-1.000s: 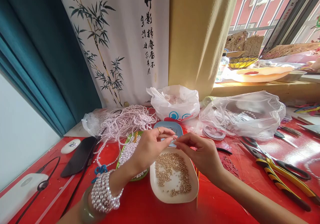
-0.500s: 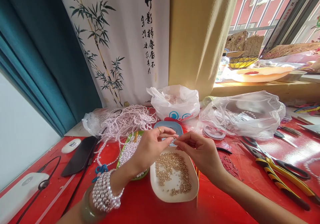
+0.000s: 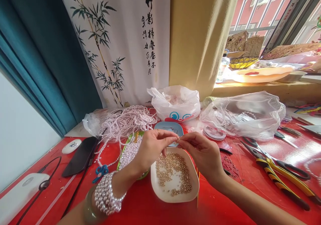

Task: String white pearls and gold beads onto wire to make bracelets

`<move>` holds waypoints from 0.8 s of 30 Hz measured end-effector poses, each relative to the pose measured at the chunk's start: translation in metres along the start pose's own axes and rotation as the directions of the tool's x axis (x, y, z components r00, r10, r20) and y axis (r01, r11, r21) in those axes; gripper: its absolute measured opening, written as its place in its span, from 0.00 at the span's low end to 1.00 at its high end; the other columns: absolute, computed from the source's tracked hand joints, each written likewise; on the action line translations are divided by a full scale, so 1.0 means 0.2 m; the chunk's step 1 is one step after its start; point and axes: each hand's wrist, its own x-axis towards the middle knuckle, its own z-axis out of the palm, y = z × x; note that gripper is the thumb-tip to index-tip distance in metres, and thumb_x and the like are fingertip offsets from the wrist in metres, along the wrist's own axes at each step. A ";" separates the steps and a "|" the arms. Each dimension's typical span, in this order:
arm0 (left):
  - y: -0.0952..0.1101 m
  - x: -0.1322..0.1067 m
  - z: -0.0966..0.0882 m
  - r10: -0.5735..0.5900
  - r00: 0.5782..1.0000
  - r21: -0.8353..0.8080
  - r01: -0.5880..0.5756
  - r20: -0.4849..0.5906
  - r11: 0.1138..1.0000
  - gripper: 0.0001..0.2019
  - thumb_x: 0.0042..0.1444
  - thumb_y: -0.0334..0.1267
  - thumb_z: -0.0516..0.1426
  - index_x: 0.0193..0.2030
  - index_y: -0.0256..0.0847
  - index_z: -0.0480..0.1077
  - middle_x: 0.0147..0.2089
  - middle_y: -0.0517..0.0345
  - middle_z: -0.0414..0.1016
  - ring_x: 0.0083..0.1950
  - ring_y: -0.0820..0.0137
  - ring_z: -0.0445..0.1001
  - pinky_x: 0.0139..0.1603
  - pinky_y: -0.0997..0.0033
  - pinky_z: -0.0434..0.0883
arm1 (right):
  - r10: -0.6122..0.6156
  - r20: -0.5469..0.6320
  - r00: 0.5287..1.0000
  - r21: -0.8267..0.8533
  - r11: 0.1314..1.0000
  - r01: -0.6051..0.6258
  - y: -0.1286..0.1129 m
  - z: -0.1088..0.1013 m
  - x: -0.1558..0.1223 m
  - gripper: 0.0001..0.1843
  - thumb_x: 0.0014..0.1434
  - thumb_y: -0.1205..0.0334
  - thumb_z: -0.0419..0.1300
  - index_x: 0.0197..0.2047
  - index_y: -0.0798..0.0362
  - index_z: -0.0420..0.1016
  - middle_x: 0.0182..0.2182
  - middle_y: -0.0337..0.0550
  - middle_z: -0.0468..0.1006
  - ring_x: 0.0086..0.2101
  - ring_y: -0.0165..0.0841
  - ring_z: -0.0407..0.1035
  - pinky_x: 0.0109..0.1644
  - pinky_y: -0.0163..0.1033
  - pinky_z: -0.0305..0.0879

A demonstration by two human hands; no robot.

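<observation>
Above the far edge of a white tray (image 3: 159, 193) my two hands meet fingertip to fingertip. My left hand (image 3: 152, 148) is closed in a pinch, with a ring on one finger and pearl strands and a bangle at the wrist. Opposite it, my right hand (image 3: 200, 153) also pinches, thumb against forefinger. Something tiny sits between the fingertips, too small to make out. Gold beads (image 3: 173, 171) lie scattered in the white tray below. Behind the hands is a blue tray (image 3: 173, 126) with small pieces in it. A green tray of pearl beads (image 3: 129, 151) is partly hidden by my left hand.
Pearl strands (image 3: 127, 121) are heaped at the back left, near a phone (image 3: 79, 156). Plastic bags (image 3: 175, 104) stand at the back. On the right lie yellow-black pliers (image 3: 283, 181), scissors (image 3: 291, 170), a ribbon roll (image 3: 214, 133) and red beads (image 3: 229, 166).
Both hands have shifted slightly right, their fingertips still together. The lower fingers of my left hand now curl down further. My right hand has turned a little.
</observation>
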 end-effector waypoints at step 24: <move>0.02 -0.05 -0.02 0.475 0.875 0.273 -0.481 0.092 0.833 0.06 0.48 0.37 0.59 0.33 0.42 0.76 0.30 0.57 0.78 0.30 0.72 0.73 0.30 0.75 0.68 | 0.274 0.504 0.819 0.419 0.752 -0.509 -0.08 -0.08 0.10 0.10 0.48 0.63 0.64 0.33 0.53 0.67 0.22 0.32 0.70 0.21 0.20 0.63 0.25 0.27 0.60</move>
